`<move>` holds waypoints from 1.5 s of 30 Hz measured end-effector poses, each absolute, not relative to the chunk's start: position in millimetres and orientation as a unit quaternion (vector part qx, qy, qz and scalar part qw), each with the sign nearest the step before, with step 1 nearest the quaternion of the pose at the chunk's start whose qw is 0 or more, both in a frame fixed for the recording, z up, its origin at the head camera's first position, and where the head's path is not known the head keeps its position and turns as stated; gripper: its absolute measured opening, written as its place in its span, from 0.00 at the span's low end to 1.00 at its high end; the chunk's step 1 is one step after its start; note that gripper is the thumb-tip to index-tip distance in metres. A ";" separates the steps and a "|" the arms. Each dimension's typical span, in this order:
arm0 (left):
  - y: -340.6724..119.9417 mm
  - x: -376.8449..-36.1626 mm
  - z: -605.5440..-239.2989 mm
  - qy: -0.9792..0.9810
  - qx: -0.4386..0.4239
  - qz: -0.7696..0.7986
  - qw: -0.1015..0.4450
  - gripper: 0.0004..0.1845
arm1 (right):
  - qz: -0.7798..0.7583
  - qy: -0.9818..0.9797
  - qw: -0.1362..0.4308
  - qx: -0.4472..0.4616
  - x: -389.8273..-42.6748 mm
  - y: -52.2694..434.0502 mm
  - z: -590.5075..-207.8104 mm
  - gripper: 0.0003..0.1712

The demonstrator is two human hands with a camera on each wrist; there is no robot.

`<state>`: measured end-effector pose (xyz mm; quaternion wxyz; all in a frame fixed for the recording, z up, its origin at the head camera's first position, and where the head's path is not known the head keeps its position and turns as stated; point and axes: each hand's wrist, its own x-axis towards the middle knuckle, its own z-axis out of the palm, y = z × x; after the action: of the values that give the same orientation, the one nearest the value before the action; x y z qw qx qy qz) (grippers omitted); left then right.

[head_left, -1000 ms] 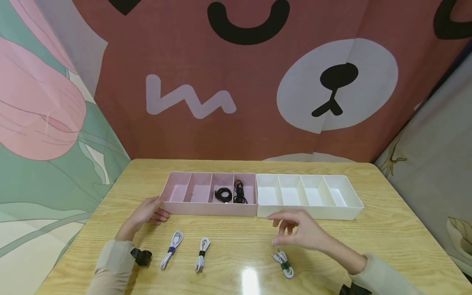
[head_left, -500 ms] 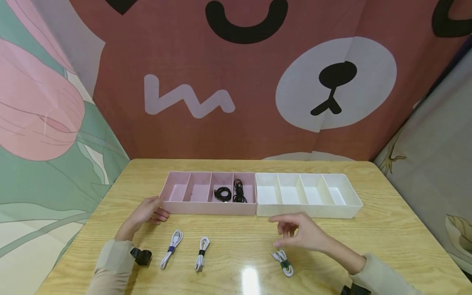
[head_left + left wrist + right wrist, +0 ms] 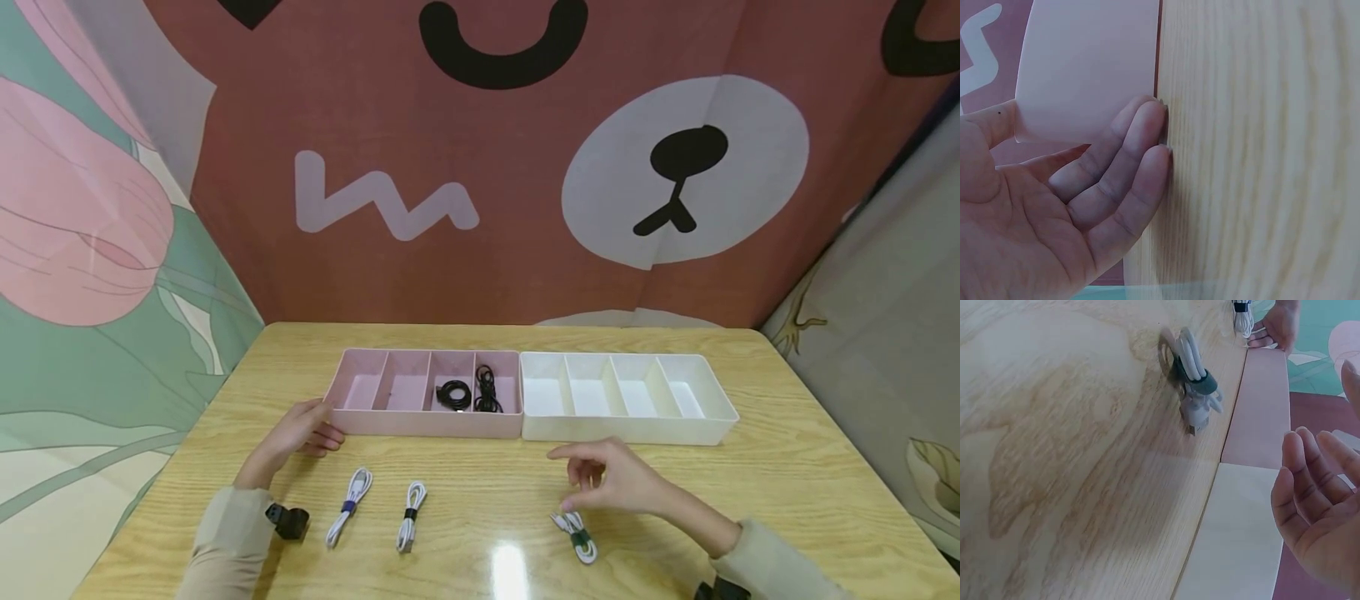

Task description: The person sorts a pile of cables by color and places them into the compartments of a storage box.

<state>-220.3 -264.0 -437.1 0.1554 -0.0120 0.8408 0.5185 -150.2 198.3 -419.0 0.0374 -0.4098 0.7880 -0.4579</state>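
My left hand [image 3: 300,432] holds the near left corner of a pink divided storage box [image 3: 427,424], its thumb at the rim and its fingers bent around the corner low by the table, as the left wrist view shows. Above a coiled white charging cable [image 3: 579,537] hovers my right hand [image 3: 618,479], thumb and index finger apart with nothing between them. A green strap [image 3: 1207,381] binds that cable, which lies on the table with its plug toward the boxes. Two more coiled white cables lie nearer my left hand, one with a blue strap [image 3: 348,507], one with a black strap [image 3: 410,515].
A white divided box [image 3: 630,429] stands end to end with the pink one. Two black cables, one coil [image 3: 454,396] and one bundle [image 3: 487,392], lie in the pink box's two right compartments. Printed cloth [image 3: 390,283] hangs behind the wooden table [image 3: 465,467].
My right hand has come slightly down and toward me, its thumb closer over the green-strapped cable. My left hand and the boxes have stayed in place.
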 end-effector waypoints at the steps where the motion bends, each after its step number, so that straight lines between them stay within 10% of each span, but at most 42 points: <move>1: -264.0 -220.3 -437.1 0.841 -0.011 0.519 0.155 0.29 | -0.456 0.788 0.037 -0.412 -150.5 198.3 -419.1 0.31; 45: -264.0 -219.4 -436.1 0.835 -0.007 0.526 0.159 0.31 | -0.369 0.799 0.112 -0.462 -146.9 216.9 -445.8 0.36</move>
<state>-219.4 -264.0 -436.1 0.1587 -0.0075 0.8352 0.5265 -146.9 216.9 -445.8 0.1123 -0.4619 0.7987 -0.3689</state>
